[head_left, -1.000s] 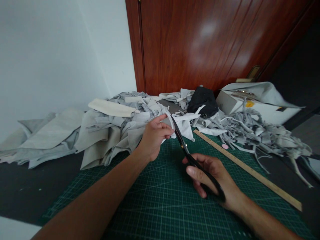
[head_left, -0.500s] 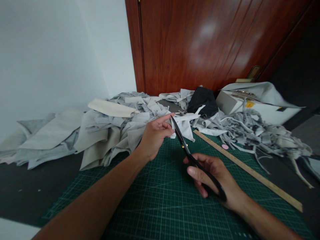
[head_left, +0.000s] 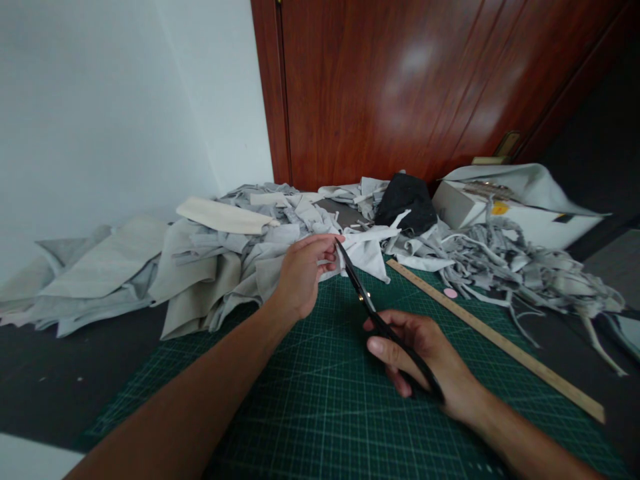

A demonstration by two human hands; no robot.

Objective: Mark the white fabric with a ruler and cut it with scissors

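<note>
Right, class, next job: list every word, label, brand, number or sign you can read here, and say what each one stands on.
No text can be read in this picture.
Box: yellow label and a dark mark, nothing legible.
Ruler: fine markings, too small to read.
Mat: pale print near the bottom edge, too small to read.
Scissors: no lettering seen.

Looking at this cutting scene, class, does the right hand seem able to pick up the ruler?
Probably not: the wooden ruler lies uncovered nearby, but the right hand is holding black scissors, so it would likely need freeing first.
</note>
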